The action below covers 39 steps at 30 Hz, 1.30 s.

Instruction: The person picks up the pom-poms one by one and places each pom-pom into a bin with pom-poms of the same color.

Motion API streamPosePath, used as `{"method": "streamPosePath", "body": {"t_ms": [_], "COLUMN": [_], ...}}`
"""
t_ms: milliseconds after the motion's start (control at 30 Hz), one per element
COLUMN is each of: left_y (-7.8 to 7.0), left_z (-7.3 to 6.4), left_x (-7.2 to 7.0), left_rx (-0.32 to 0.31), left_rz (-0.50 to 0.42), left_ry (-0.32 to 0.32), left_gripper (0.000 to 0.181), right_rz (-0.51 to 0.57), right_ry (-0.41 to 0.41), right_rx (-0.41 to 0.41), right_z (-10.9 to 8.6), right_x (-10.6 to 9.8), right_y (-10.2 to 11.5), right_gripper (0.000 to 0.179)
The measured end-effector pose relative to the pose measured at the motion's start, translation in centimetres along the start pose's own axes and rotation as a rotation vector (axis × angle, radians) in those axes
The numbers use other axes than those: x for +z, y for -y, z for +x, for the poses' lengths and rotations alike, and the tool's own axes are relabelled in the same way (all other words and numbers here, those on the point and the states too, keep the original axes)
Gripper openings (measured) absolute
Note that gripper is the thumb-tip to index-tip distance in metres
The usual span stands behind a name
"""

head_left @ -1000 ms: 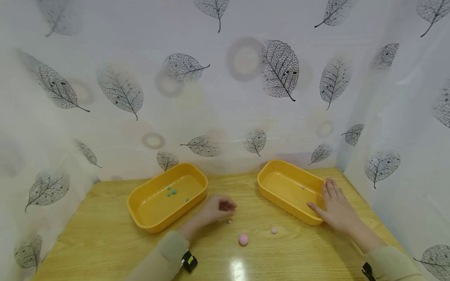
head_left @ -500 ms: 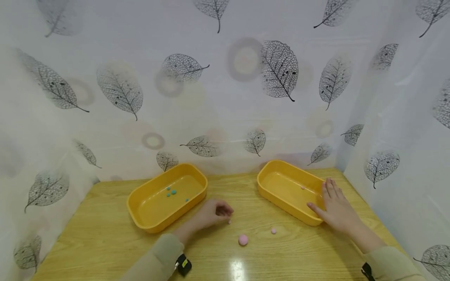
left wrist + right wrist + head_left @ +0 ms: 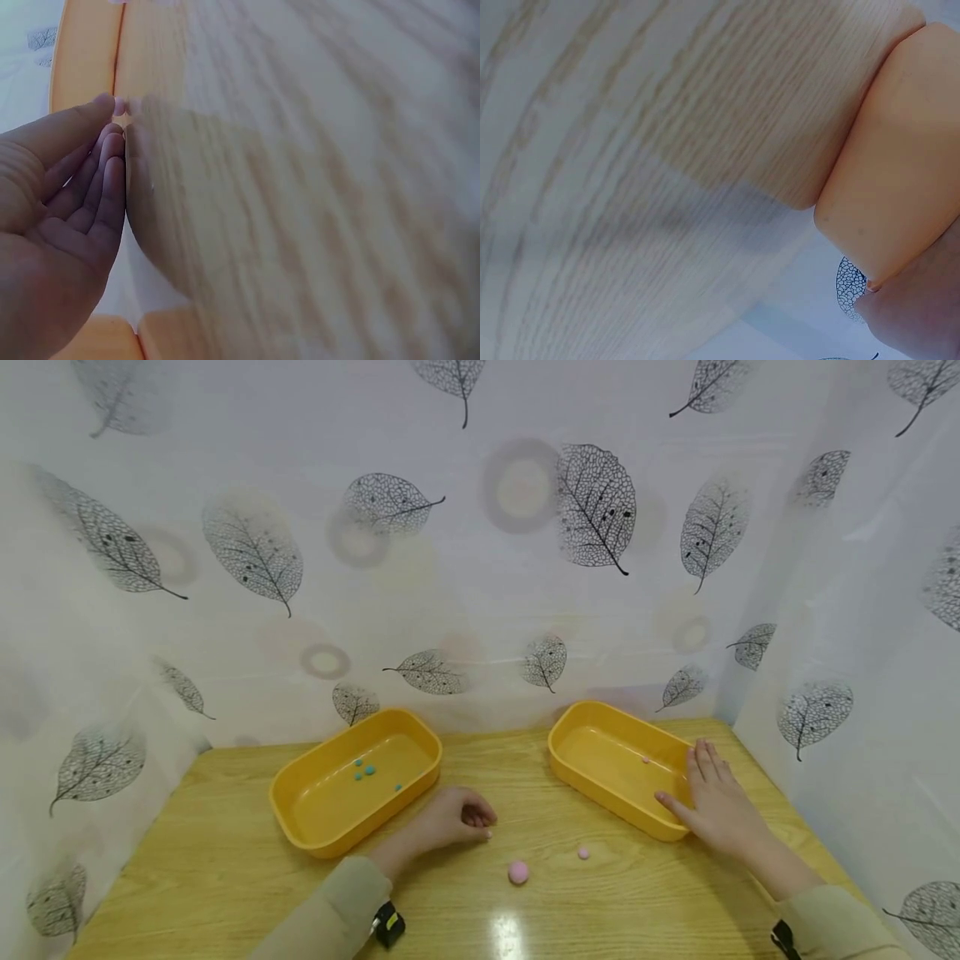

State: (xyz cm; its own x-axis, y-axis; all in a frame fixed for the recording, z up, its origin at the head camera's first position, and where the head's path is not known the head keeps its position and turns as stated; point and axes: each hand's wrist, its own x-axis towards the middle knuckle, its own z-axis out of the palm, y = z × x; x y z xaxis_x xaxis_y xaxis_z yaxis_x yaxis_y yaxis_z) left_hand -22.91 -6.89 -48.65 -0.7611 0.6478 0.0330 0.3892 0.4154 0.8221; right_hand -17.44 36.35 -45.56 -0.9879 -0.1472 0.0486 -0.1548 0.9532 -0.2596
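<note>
In the head view my left hand (image 3: 450, 818) is low over the table with fingers bent and thumb apart from them. A tiny pink ball (image 3: 489, 835) sits at the thumb tip; in the left wrist view this ball (image 3: 120, 106) is by the thumb, with a gap to the fingertips. My right hand (image 3: 716, 810) rests on the right end of the right yellow tray (image 3: 607, 797), fingers straight and thumb spread over the rim. A bigger pink ball (image 3: 518, 872) and a small pink ball (image 3: 583, 853) lie on the table between the hands.
The left yellow tray (image 3: 352, 835) holds several small blue-green balls (image 3: 370, 770). Inside the right tray lies one small pink ball (image 3: 646, 760). A white leaf-print curtain (image 3: 480, 568) closes off the back and sides of the wooden table (image 3: 187, 877).
My left hand has drawn slightly left and down, bringing its thumb to the tiny pink ball. My right hand, the trays and the other balls stay in place.
</note>
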Motion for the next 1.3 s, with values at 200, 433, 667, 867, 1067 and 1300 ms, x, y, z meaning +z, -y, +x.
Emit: {"method": "streamPosePath", "body": {"t_ms": [200,433,667,867,1067,1300], "left_y": [-0.28,-0.04,0.14,0.17,0.11,-0.04], "left_z": [0.11,0.32,0.39,0.43,0.51,0.45], "left_x": [0.08,0.29,0.31,0.39,0.48,0.50], "left_rx": [0.031,0.050,0.070,0.085,0.074,0.070], "left_rz": [0.074,0.139,0.151,0.178,0.199,0.190], "left_ry": [-0.001,0.007,0.011,0.006,0.004,-0.002], "left_gripper": [0.011,0.010,0.008,0.008,0.007,0.006], "right_rz": [-0.005,-0.002,0.021,0.021,0.011,0.007], "right_ry": [0.001,-0.001,0.005,0.000,0.001,-0.015], "right_rx": [0.001,0.000,-0.002,-0.005,0.000,-0.012], "right_z": [-0.02,-0.01,-0.05,0.01,0.08,0.01], "right_x": [-0.20,-0.20,-0.04,-0.03,-0.04,-0.01], "right_y": [0.13,0.13,-0.04,-0.17,-0.15,-0.11], "right_gripper": [0.103,0.103,0.103,0.103,0.103,0.102]}}
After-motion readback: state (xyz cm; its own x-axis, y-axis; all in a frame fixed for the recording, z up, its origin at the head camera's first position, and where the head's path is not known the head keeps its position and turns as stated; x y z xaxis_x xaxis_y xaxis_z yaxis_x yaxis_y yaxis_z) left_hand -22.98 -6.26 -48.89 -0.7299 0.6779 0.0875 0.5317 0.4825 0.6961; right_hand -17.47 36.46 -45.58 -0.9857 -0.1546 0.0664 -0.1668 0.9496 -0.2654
